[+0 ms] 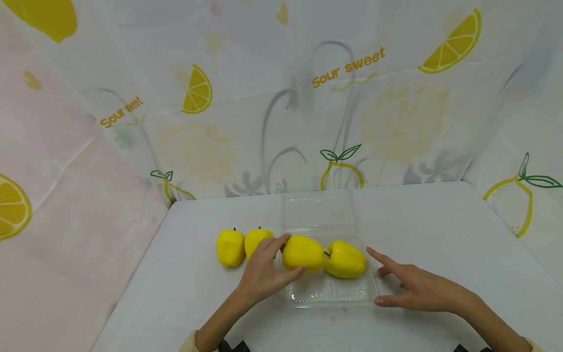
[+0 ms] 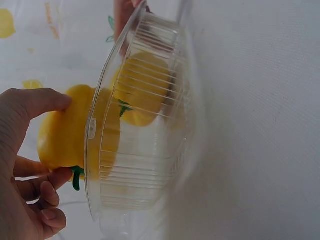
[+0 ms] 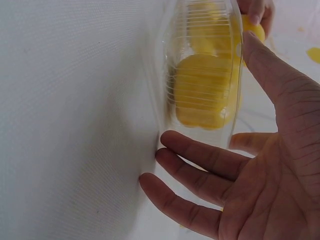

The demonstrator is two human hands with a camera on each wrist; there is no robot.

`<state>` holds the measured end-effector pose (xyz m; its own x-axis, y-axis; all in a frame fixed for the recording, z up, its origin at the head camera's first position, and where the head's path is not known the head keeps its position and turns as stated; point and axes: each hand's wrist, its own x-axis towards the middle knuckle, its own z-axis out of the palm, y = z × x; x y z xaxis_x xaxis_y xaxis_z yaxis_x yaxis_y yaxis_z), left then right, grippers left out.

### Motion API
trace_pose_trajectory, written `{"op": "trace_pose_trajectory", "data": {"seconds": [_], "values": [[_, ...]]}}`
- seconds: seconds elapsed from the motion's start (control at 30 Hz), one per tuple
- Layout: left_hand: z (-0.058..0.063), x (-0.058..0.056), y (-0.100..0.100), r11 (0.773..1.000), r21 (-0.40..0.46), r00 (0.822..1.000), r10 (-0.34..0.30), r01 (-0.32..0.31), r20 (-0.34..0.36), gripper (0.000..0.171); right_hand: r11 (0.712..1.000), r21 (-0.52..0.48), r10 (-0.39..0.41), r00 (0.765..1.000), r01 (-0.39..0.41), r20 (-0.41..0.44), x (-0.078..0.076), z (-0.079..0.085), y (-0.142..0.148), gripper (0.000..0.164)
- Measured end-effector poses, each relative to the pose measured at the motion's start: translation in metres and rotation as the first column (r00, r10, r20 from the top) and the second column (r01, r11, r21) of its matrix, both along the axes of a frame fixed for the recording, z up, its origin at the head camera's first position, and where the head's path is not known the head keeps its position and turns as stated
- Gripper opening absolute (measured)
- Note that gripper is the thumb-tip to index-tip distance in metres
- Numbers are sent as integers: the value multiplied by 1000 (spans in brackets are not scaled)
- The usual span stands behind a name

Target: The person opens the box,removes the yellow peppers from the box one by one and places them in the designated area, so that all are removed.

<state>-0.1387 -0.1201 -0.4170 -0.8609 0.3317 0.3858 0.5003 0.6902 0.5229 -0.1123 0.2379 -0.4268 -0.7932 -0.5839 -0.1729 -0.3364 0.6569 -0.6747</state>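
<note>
My left hand (image 1: 266, 274) grips a yellow bell pepper (image 1: 302, 253) between thumb and fingers, over the left part of a clear plastic clamshell box (image 1: 327, 294). In the left wrist view the held pepper (image 2: 67, 135) shows its green stem pointing down, partly below the box rim. Another yellow bell pepper (image 1: 346, 259) lies on its side inside the box at the right, stem toward the held one. My right hand (image 1: 418, 288) is at the box's right edge, fingers spread and relaxed; in the right wrist view its thumb (image 3: 265, 65) lies along the rim.
Two more yellow bell peppers, a left one (image 1: 230, 248) and a partly hidden one (image 1: 258, 239), stand upright left of the box. The box's clear lid (image 1: 320, 212) lies folded back behind it. A lemon-printed cloth (image 1: 272, 122) hangs behind the white table (image 1: 440, 220).
</note>
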Motion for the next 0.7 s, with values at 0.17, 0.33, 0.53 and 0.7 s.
{"op": "trace_pose_trajectory", "data": {"seconds": [0.17, 0.33, 0.53, 0.7], "values": [[0, 1, -5, 1000, 0, 1000, -13, 13, -28, 72, 1000, -1, -1, 1000, 1, 2, 0, 0, 0, 99], [0, 0, -9, 1000, -14, 998, -24, 23, -53, 72, 1000, -2, 0, 1000, 0, -2, 0, 1, 0, 99], [1, 2, -13, 999, -11, 997, -48, 47, -55, 74, 1000, 2, -2, 1000, 2, -2, 1, 1, 0, 99], [1, 4, -18, 998, -10, 997, -59, 59, -57, 76, 1000, -1, -4, 1000, 4, 14, 0, 1, 0, 99]]}}
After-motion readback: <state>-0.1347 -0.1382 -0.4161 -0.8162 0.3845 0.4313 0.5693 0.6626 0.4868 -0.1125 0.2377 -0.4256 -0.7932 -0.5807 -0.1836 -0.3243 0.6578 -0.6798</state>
